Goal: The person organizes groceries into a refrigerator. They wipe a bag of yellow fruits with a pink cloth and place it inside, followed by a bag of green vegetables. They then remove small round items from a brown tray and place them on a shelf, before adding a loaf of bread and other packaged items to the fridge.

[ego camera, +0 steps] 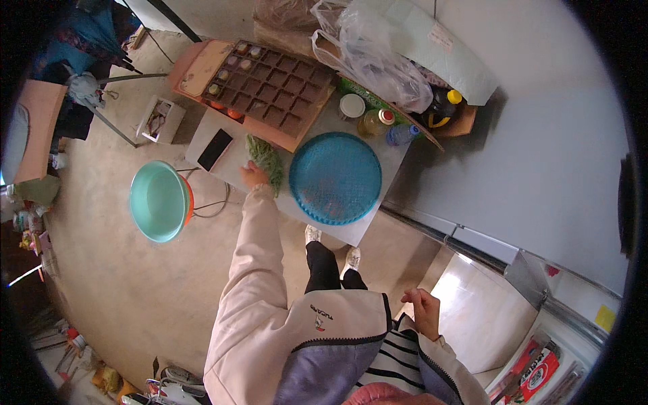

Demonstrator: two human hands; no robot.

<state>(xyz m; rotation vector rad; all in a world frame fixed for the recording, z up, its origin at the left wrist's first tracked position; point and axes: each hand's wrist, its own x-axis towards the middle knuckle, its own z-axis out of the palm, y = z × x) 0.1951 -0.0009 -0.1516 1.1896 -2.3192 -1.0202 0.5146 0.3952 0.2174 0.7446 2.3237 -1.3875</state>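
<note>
My left hand (254, 175) reaches over the table's near edge, against the lower left side of a bunch of feathery green herbs (267, 161). Its fingers are bent, and whether they grip a stem is hidden. To the right of the herbs lies a round blue woven plastic tray (335, 177) with a patch of reddish bits at its lower part. A dark-screened phone (215, 150) rests on the white tabletop (230, 169) at the left. Beside my open jacket, away from the table, my right hand (424, 310) is raised with loosely curled fingers and nothing visible in them.
A brown compartment tray (268, 83) covers a cardboard box at the back. A jar (352, 106), an oil bottle (375, 122) and a blue-capped bottle (402, 135) stand right of it. Mint basin (159, 201) is on the floor, left. An opened fridge compartment (539, 367) holds packages, lower right.
</note>
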